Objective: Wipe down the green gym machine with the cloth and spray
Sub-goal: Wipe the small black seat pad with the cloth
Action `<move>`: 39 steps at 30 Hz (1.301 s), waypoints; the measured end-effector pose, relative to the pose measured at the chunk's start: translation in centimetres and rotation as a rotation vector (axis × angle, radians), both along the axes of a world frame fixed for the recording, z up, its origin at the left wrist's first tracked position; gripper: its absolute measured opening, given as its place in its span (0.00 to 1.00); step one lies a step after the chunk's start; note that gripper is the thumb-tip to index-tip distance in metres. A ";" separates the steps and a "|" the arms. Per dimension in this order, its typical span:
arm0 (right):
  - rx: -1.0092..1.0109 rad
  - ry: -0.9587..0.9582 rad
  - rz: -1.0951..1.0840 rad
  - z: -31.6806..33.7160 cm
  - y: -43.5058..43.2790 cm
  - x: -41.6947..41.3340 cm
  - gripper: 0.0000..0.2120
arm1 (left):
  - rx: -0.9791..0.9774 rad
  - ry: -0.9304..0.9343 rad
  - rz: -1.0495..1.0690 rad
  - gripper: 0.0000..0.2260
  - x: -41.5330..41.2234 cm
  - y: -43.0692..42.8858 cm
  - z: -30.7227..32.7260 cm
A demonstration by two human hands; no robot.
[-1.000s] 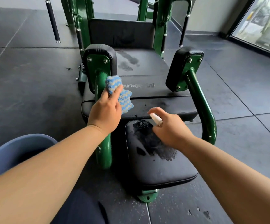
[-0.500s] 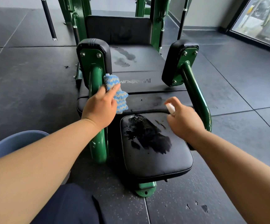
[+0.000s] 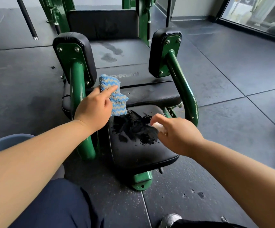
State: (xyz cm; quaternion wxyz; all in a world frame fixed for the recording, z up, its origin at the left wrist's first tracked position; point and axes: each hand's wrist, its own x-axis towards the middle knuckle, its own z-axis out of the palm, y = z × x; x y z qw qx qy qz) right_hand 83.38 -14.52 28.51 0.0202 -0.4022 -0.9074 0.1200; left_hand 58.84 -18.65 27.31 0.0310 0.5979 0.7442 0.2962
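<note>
At centre, running up toward 12 o'clock: one green gym machine (image 3: pixel 77 76), logged from my remote feed.

- Black padding: two upright pads (image 3: pixel 87 51), at 11 and 1 o'clock. One long seat (image 3: pixel 150 94) lies between them. One small front pad (image 3: pixel 138 150) sits nearest me and carries one dark wet patch (image 3: pixel 133 127).
- Cloth (image 3: pixel 115 96): one, blue-and-grey striped, hanging over the front pad's far edge at its 11 o'clock, near the left green tube.
- Spray bottle (image 3: pixel 158 126): one, small and white, mostly hidden, at 3 o'clock of the wet patch.
- Hands: two, on bare arms stretched forward.
  - Left hand (image 3: pixel 94 111) grips the cloth, one finger laid straight across it.
  - Right hand (image 3: pixel 181 135) curls round the spray bottle, forefinger extended over its top. I cannot tell whether it touches the pad.
- Floor (image 3: pixel 232 112): dark rubber tiles.
</note>
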 end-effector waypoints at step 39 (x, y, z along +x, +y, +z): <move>-0.659 0.336 -0.960 -24.8 -7.8 20.9 0.04 | -0.671 -0.266 -0.464 0.23 25.3 -3.6 -17.4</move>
